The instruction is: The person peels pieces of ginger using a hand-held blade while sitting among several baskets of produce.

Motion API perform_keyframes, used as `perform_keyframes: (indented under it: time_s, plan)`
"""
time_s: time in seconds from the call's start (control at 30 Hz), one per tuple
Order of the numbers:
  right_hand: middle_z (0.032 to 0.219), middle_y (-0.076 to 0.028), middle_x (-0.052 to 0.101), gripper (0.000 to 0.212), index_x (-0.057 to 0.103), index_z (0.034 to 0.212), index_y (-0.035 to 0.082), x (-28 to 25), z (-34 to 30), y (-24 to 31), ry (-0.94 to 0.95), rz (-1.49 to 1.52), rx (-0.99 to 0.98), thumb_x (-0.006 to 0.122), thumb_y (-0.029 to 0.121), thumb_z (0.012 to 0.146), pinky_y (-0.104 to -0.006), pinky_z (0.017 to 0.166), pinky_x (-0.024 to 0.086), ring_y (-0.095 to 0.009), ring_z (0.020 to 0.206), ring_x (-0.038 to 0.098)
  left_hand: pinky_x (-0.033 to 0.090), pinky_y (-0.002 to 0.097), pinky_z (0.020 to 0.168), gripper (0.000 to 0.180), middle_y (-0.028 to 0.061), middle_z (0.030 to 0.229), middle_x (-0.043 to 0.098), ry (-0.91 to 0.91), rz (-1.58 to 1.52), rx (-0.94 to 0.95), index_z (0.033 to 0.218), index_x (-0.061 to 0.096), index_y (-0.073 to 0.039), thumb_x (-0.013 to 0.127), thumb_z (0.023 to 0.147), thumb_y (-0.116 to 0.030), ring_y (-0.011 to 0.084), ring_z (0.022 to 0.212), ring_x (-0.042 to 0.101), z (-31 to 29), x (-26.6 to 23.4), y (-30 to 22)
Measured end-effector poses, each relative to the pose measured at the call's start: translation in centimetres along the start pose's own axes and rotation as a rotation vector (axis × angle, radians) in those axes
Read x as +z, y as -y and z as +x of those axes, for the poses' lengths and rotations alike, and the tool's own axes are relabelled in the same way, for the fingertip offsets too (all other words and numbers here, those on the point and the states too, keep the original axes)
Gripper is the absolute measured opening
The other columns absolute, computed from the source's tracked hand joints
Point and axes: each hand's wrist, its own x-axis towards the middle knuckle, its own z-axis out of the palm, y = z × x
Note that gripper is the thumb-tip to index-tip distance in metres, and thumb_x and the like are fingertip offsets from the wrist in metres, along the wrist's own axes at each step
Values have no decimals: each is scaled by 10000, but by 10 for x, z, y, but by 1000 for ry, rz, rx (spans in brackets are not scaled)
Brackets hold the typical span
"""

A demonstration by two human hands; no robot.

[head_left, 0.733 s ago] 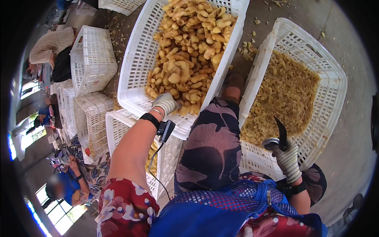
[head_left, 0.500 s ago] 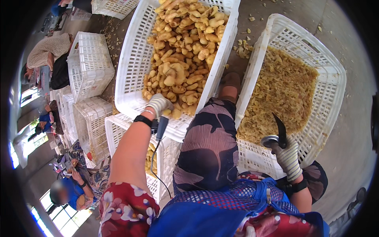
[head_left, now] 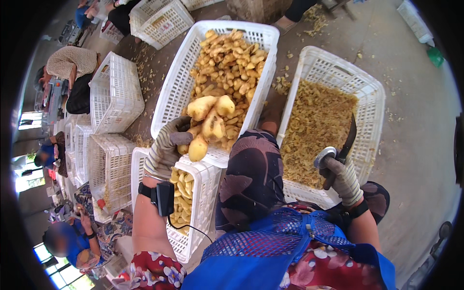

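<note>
Presently grips ginger (head_left: 211,126) in left hand (head_left: 166,145), curved knife (head_left: 350,138) in right hand (head_left: 344,178), with brownish roots (head_left: 232,65) remaining at twelve o'clock, pale pieces (head_left: 182,199) apparently done at seven.

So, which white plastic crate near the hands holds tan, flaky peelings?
The white perforated crate at right holds those peelings; the middle crate and lower crate hold chunky yellow roots.

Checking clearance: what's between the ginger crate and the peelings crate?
Head view: the person's leg, then floor with scattered scraps beyond it.
</note>
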Motion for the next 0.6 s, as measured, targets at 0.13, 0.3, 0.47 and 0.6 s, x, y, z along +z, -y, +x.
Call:
perform_keyframes:
  time_s: [0.13,0.3,0.47,0.6]
  plan:
    - [885,-21,657,335,673,1036,31,15,-25,35,91,66,-120,660,318,863,-269,744,468,-114,811,598,508,334,993,747,148,1231,640,211,25,61,1349,525,71,719,654,-123,238,1105,643,-22,55,-1]
    - [1071,-66,668,438,640,1165,-3,30,-63,56,220,218,-224,668,336,890,-309,926,484,-158,1000,624,495,335,1002,718,130,1225,654,359,64,108,1315,565,49,726,640,-138,225,1109,641,-50,126,13]
    - [1018,-52,636,278,615,1059,70,29,-87,42,348,586,-209,659,315,934,-335,926,494,-172,986,623,509,323,945,706,124,1180,649,328,380,315,1313,550,42,775,657,-95,199,1052,636,-71,178,44]
    - [1139,-136,626,491,523,1250,-14,24,-93,28,266,660,-223,634,354,945,-397,976,500,-253,1075,630,507,304,906,728,128,1136,642,263,746,547,1324,534,36,810,670,-125,182,1010,615,-76,196,66]
